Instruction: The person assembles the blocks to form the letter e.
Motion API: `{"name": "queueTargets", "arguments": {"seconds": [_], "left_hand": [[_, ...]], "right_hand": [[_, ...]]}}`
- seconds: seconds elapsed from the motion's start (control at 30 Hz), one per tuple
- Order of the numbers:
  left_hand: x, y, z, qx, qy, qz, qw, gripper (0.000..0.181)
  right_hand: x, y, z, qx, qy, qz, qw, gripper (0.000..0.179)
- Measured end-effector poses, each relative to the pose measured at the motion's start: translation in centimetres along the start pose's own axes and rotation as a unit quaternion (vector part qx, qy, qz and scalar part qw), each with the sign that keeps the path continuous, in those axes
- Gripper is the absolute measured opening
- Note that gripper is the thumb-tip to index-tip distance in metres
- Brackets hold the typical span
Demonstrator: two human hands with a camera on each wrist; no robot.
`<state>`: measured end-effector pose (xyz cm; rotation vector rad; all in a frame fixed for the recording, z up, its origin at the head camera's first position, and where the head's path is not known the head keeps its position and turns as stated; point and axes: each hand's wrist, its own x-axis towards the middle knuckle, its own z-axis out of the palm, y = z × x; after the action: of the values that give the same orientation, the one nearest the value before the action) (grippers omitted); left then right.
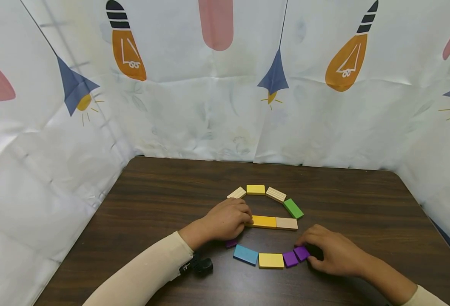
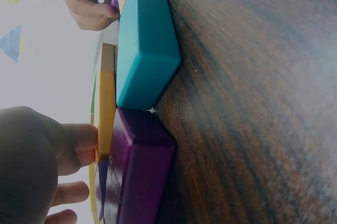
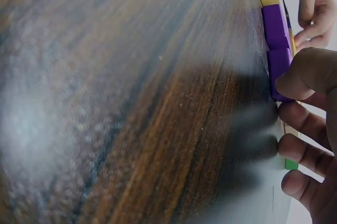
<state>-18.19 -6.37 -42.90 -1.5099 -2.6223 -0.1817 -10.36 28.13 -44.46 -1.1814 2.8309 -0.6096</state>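
Observation:
Colored blocks form a ring on the table, with a straight row across its middle. My left hand [image 1: 228,219] lies over the ring's left side, fingertips touching the orange block [image 1: 264,222] of that row; its other fingers are spread in the left wrist view. Beneath this hand, a purple block [image 2: 139,166] is partly hidden, beside a blue block [image 1: 246,255]. At the ring's lower right, my right hand [image 1: 330,250] pinches a small purple block [image 1: 302,253] between thumb and finger. That block sits against another purple block [image 1: 290,259], followed by a yellow block [image 1: 271,261].
Along the ring's far side run a plain wooden block [image 1: 237,193], a yellow block [image 1: 255,190], a second wooden block [image 1: 276,194] and a green block [image 1: 293,208]. A pale block [image 1: 286,224] ends the middle row. A printed white curtain [image 1: 209,106] hangs behind the dark table [image 1: 152,191].

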Motion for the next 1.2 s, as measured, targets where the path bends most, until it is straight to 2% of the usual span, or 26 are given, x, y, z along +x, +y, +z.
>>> {"name": "queueTargets", "arguments": {"seconds": [0.3, 0.73, 1.0, 1.2], "left_hand": [[-0.1, 0.1, -0.1, -0.002, 0.003, 0.003, 1.0, 0.02], [0.0, 0.1, -0.2, -0.005, -0.006, -0.005, 1.0, 0.023], [0.3, 0.2, -0.6, 0.026, -0.009, 0.003, 0.9996, 0.023], [0.4, 0.4, -0.3, 0.045, -0.008, -0.009, 0.9989, 0.021]], "right_hand": [[0.0, -0.3, -0.2, 0.009, -0.001, -0.009, 0.9999, 0.042], [0.1, -0.3, -0.2, 0.006, -0.008, 0.012, 0.9999, 0.046], [0.0, -0.2, -1.2, 0.002, 0.005, 0.038, 0.9993, 0.047], [0.0, 0.1, -1.5, 0.002, 0.015, 0.038, 0.9992, 0.046]]}}
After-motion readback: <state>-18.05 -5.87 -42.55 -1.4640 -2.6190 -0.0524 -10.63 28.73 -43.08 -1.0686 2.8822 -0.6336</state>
